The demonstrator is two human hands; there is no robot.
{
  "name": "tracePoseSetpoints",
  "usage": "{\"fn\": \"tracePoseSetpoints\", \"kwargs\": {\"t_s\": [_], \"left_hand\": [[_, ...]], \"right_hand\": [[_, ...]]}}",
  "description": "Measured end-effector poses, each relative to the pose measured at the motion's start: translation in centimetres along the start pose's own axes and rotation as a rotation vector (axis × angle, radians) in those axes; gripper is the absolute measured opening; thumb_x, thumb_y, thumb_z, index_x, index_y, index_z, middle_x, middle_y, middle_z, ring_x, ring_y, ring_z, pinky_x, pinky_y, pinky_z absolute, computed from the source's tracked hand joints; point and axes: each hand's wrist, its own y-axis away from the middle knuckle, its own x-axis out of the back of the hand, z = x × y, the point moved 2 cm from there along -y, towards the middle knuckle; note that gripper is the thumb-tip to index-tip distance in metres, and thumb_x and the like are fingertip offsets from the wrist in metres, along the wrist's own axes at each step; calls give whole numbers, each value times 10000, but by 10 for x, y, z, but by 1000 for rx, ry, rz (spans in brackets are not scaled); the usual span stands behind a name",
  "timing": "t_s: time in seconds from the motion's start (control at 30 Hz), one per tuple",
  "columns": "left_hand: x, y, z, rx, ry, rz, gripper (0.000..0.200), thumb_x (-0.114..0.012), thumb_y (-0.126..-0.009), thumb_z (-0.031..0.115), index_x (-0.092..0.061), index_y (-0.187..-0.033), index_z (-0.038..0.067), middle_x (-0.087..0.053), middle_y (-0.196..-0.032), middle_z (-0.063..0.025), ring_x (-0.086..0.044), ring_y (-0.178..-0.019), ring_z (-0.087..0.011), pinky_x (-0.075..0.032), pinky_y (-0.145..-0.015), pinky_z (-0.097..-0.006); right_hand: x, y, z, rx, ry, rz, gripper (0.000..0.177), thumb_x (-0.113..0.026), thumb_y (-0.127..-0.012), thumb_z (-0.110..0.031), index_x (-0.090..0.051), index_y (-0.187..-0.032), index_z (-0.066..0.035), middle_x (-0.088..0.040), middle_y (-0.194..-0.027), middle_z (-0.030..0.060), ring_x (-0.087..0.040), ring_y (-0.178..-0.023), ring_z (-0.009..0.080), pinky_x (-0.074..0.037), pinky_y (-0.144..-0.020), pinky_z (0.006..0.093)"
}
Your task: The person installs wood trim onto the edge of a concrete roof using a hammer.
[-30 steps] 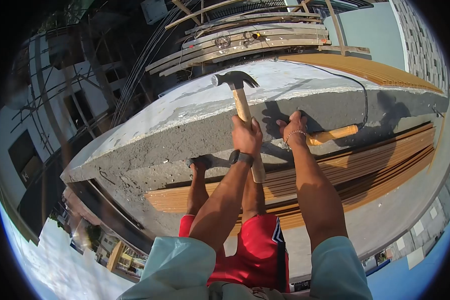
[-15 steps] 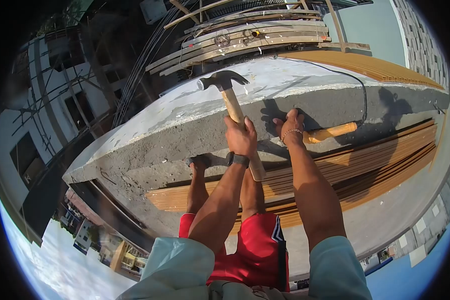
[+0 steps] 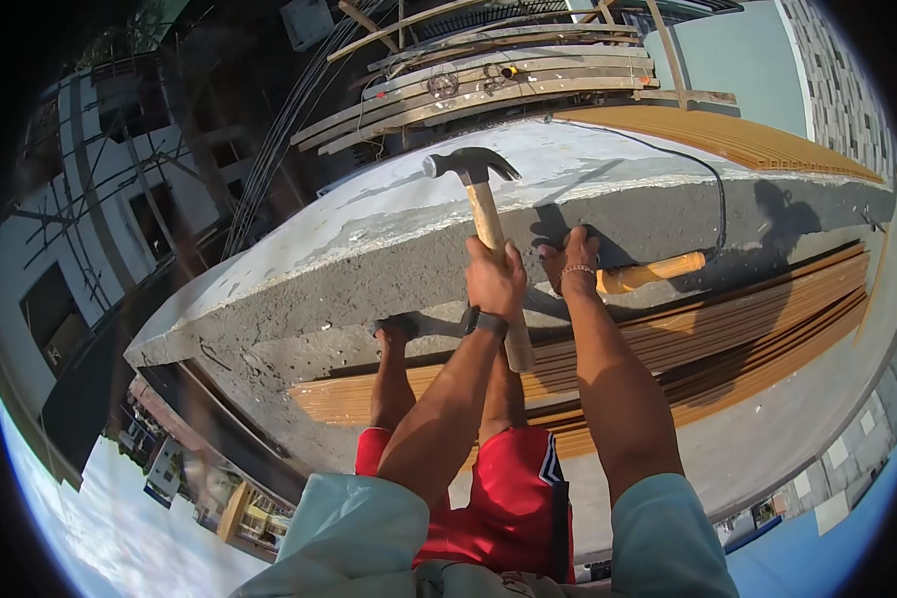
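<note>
At frame centre, the left hand (image 3: 495, 281) encircles the probably head-heavy hammer (image 3: 485, 213) mid-handle, a suitable hold; the right hand's (image 3: 570, 261) closure cannot be determined.

I log a flat grey concrete surface (image 3: 738, 434); directly on it lie long brown ribbed panels (image 3: 693, 322), partly shadowed.

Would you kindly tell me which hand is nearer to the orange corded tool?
The right. The right hand is at one end of the orange corded tool, its grip hidden; the left hand is farther off, gripping the hammer.
</note>
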Motion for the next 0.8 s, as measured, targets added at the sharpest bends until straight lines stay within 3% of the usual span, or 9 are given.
{"fn": "tracePoseSetpoints", "kwargs": {"t_s": [0.07,0.13,0.2,0.33,0.37,0.47,0.5,0.73,0.8], "left_hand": [[-1,12,3,-57,-73,185,334,-593,-866,243,-395,-974,-4,-615,-760,-304,-602,-744,-492,-483,-619,-521],[2,6,-8,-24,-184,91,332,-595,-865,244,-399,-969,-3,-613,-749,-299,-600,-739,-495,-480,-611,-522],[3,-6,-4,-142,-91,42,338,-586,-868,239,-372,-996,11,-610,-746,-303,-595,-727,-502,-476,-595,-524],[1,14,-3,-52,-97,170,357,-612,-855,264,-423,-974,-15,-607,-750,-296,-610,-741,-476,-484,-615,-497],[-2,9,-18,-11,-167,46,352,-609,-856,265,-423,-979,-8,-609,-750,-291,-610,-739,-475,-482,-615,-496],[12,-2,-4,-37,-57,71,356,-601,-859,263,-394,-998,8,-605,-758,-308,-594,-743,-498,-473,-614,-516],[9,7,-1,-78,-48,204,344,-594,-864,254,-394,-993,5,-608,-767,-309,-594,-751,-500,-471,-623,-519],[13,8,2,-117,-18,131,312,-565,-883,223,-368,-988,5,-601,-744,-320,-581,-723,-518,-468,-600,-532],[9,19,-1,-139,-6,254,301,-568,-879,213,-378,-981,3,-601,-746,-321,-582,-728,-519,-468,-604,-535]], "right_hand": [[-2,1,6,36,13,-29,528,-745,-766,-265,-422,-1094,-6,-462,-1066,258,-574,-947,432,-502,-779,471],[3,2,0,37,-44,-38,542,-750,-760,-278,-418,-1089,-3,-461,-1060,260,-572,-948,444,-502,-774,475],[4,-4,-1,17,-76,-30,542,-755,-756,-280,-422,-1076,5,-463,-1052,259,-576,-931,447,-502,-756,476],[2,8,3,36,-43,-14,523,-767,-743,-243,-436,-1065,3,-468,-1048,255,-585,-912,435,-509,-740,469],[6,8,-1,37,-64,-22,523,-767,-741,-235,-433,-1067,0,-466,-1046,261,-583,-912,440,-510,-741,472],[3,-3,0,30,-98,-11,534,-772,-735,-224,-425,-1077,-3,-466,-1043,269,-579,-916,446,-513,-735,476],[2,0,-1,16,-82,-15,534,-775,-734,-212,-426,-1081,-6,-465,-1048,258,-585,-918,432,-517,-734,469],[13,-3,-4,8,-29,-42,512,-757,-759,-208,-420,-1088,-8,-447,-1085,244,-587,-946,416,-525,-754,461],[4,2,-3,-13,8,-39,498,-754,-766,-206,-423,-1085,-13,-446,-1081,237,-586,-962,405,-526,-761,444]]}}
